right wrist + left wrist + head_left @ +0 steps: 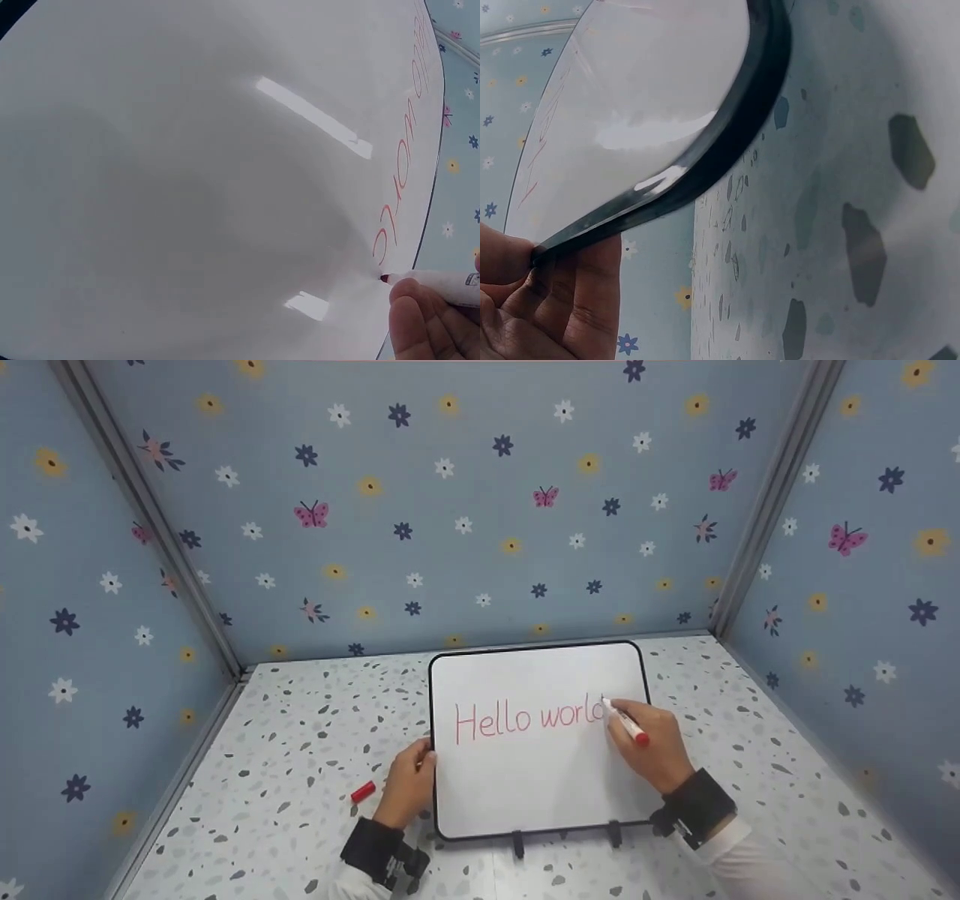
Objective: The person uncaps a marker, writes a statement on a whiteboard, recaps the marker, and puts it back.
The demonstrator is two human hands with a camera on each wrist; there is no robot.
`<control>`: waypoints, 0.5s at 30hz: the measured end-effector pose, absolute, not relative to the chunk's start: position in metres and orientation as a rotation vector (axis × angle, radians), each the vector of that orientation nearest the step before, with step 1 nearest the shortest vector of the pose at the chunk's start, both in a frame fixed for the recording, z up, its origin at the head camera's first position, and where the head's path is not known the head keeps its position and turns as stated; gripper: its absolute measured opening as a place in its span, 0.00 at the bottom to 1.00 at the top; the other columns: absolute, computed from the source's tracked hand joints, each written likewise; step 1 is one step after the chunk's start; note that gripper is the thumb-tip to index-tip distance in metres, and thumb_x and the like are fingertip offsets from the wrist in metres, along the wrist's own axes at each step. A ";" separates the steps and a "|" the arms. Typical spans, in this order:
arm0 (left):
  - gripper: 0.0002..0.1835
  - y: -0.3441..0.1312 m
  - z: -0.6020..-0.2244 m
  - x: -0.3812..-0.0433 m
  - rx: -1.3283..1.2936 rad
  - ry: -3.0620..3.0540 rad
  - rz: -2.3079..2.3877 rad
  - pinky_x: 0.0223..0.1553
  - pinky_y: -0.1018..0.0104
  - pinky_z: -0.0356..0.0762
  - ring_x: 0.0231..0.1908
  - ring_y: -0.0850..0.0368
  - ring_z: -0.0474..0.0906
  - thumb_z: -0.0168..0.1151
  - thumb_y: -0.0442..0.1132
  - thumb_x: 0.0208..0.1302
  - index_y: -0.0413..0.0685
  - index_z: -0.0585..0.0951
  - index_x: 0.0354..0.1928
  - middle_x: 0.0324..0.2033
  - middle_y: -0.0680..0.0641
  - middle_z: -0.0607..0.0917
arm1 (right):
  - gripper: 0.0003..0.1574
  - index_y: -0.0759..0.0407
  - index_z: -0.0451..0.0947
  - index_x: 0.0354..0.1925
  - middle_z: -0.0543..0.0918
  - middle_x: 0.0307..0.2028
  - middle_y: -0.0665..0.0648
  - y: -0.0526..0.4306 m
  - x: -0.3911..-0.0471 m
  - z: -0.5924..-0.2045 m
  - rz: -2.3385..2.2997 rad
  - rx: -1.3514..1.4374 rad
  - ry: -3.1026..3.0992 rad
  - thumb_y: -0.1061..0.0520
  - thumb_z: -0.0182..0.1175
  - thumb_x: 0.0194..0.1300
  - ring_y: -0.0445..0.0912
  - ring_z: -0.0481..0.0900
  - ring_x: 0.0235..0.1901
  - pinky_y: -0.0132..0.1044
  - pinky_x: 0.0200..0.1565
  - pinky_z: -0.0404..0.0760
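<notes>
A whiteboard (540,784) with a black frame stands tilted back on the speckled tabletop. Red handwriting (491,718) across its upper half reads "Hello worl" plus a rounded letter at the right. My left hand (409,784) grips the board's left edge; in the left wrist view the thumb (502,255) lies on the front and the fingers go behind. Between the thumb and fingers of my right hand (654,741) is a white marker (627,722) with a red end. Its red tip is at the last letter, seen in the right wrist view, touching or very near the surface.
A red marker cap (363,792) lies on the speckled tabletop (300,735), left of my left hand. Two dark feet (518,844) stick out under the board's lower edge. Flower-patterned walls (480,510) enclose the back and both sides, with grey metal posts (150,510) at the corners.
</notes>
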State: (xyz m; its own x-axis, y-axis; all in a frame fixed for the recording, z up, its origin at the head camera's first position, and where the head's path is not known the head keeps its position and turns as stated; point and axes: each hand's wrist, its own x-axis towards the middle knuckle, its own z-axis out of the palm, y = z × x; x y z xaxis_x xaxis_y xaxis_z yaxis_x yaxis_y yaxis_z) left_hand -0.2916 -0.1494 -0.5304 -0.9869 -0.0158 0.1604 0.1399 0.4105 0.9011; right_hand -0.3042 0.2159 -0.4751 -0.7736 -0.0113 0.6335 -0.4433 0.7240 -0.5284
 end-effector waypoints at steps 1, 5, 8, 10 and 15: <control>0.19 -0.149 -0.530 -0.292 -0.102 -2.517 -1.631 0.66 0.39 0.82 0.65 0.32 0.82 0.48 0.31 0.82 0.28 0.79 0.65 0.59 0.30 0.87 | 0.14 0.73 0.90 0.48 0.93 0.42 0.69 0.216 -0.304 -0.476 0.912 0.345 -2.311 0.68 0.64 0.67 0.58 0.92 0.36 0.57 0.39 0.91; 0.19 -0.149 -0.530 -0.291 -0.104 -2.514 -1.628 0.66 0.39 0.82 0.66 0.31 0.82 0.48 0.31 0.82 0.28 0.79 0.65 0.60 0.29 0.86 | 0.13 0.72 0.90 0.46 0.93 0.41 0.68 0.217 -0.300 -0.479 0.893 0.363 -2.296 0.68 0.66 0.65 0.57 0.92 0.35 0.55 0.38 0.91; 0.19 -0.149 -0.529 -0.291 -0.102 -2.509 -1.631 0.66 0.39 0.82 0.65 0.31 0.82 0.49 0.31 0.82 0.28 0.80 0.65 0.60 0.29 0.86 | 0.13 0.72 0.90 0.45 0.93 0.40 0.68 0.218 -0.298 -0.482 0.885 0.383 -2.279 0.69 0.66 0.64 0.57 0.92 0.34 0.54 0.37 0.91; 0.19 -0.148 -0.529 -0.291 -0.107 -2.503 -1.629 0.65 0.39 0.83 0.65 0.31 0.83 0.49 0.31 0.82 0.28 0.80 0.65 0.60 0.29 0.86 | 0.13 0.72 0.90 0.45 0.93 0.39 0.68 0.218 -0.297 -0.483 0.884 0.398 -2.269 0.69 0.66 0.63 0.56 0.92 0.34 0.54 0.36 0.91; 0.19 -0.148 -0.528 -0.290 -0.122 -2.495 -1.631 0.65 0.39 0.83 0.65 0.30 0.82 0.49 0.31 0.82 0.28 0.79 0.66 0.60 0.28 0.86 | 0.12 0.72 0.90 0.44 0.93 0.39 0.68 0.218 -0.294 -0.484 0.883 0.406 -2.276 0.70 0.66 0.63 0.56 0.91 0.33 0.51 0.35 0.90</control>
State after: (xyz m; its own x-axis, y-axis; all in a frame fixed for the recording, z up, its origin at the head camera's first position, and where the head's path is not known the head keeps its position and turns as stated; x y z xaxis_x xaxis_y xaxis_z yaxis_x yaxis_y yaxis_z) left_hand -0.2902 -0.1481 -0.5279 -0.9842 -0.0180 0.1761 0.1540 0.4027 0.9023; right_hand -0.2937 0.2182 -0.4839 -0.7377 -0.0486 0.6734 -0.4900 0.7247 -0.4845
